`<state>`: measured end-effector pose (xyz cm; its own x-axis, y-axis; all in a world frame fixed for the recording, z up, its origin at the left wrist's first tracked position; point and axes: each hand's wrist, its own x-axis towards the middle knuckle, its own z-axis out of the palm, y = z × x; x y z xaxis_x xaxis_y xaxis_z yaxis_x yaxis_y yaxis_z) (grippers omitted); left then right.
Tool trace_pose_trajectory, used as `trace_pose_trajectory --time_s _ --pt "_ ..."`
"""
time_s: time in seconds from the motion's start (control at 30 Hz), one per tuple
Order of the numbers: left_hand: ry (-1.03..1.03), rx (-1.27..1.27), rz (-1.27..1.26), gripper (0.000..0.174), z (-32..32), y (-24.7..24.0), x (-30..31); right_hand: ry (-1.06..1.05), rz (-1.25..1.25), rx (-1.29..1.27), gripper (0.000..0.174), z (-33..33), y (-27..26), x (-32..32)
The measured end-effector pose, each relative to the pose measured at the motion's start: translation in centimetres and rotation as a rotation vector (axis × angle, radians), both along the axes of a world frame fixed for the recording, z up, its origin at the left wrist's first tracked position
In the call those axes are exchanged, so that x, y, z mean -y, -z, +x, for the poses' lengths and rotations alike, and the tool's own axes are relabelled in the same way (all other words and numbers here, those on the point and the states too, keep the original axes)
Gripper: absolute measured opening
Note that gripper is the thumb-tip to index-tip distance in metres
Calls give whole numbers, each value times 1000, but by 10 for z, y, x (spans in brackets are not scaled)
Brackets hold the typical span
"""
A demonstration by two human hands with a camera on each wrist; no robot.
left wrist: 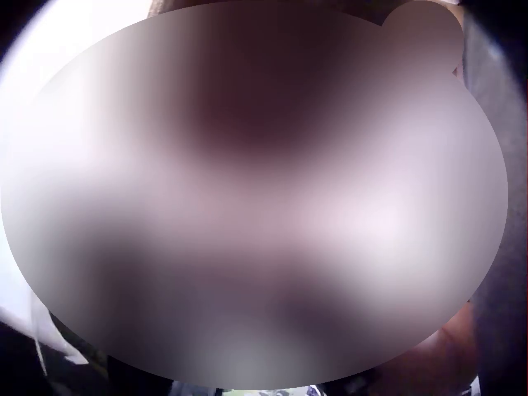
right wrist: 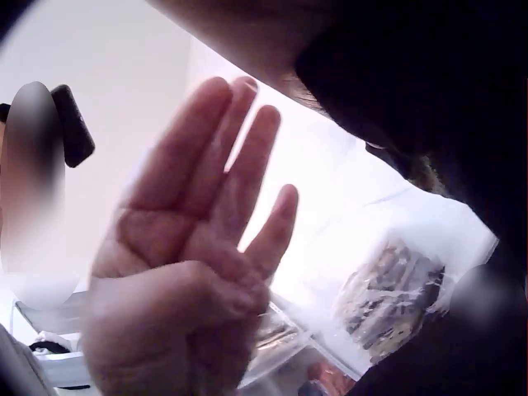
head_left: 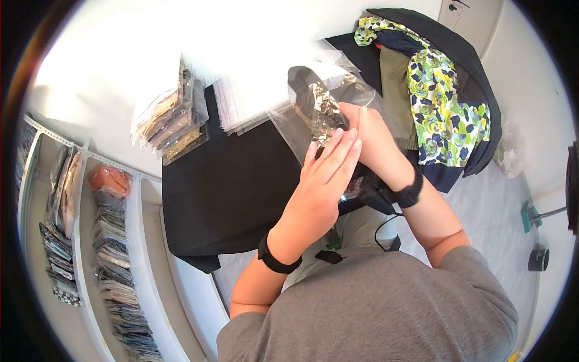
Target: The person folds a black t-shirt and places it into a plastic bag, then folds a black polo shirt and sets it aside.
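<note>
At the far left, white metal shelving (head_left: 84,199) holds upright columns of garments in clear plastic, with an orange plastic-wrapped bundle (head_left: 110,181) on top of one column. Next comes the desk (head_left: 211,193), draped in black cloth. At its far left corner lies a stack of clear-bagged garments (head_left: 175,123) in tan, grey and black. To the right of that, along the far edge, is a pile of flat white packets (head_left: 241,99).

The left hand (head_left: 319,193), a black band on its wrist, is open: its fingers are extended and close together, their tips overlapping the right hand. Just beyond the fingertips, toward the right part of the desk's far edge, is a long dark item with a cream pattern (head_left: 322,105). It is rounded at its far end and lies over a clear plastic bag (head_left: 359,90). The right hand (head_left: 368,133), also banded in black, is at the right side of this item; its fingers are partly hidden, so its grip cannot be told.

At the desk's right end lie an olive garment (head_left: 395,96), a yellow, green, navy and white floral garment (head_left: 431,108) and a black garment (head_left: 476,66). The left wrist view is mostly blurred.
</note>
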<state>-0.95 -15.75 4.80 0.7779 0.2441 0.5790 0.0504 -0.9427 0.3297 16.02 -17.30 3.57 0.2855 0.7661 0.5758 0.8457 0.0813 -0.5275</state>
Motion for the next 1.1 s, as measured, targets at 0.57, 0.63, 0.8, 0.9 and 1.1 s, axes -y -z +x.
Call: trace_pose_trajectory --time_s 0.57,0.63,0.8,0.9,1.1 --pt "-279 -46 -77 65 -26 70 -6 -300 -468 246 40 -52 63 -13" --pt "-293 -78 -97 66 -36 76 -3 -563 -671 -122 39 -38 63 -19" --pt "-258 87 35 44 -47 75 16 -206 -635 249 70 -22 66 17" --pt "6 -6 -140 34 -38 91 25 -279 -709 240 74 -25 86 18" --pt "-295 -267 23 49 -34 123 27 -236 -759 301 72 -27 92 -3"
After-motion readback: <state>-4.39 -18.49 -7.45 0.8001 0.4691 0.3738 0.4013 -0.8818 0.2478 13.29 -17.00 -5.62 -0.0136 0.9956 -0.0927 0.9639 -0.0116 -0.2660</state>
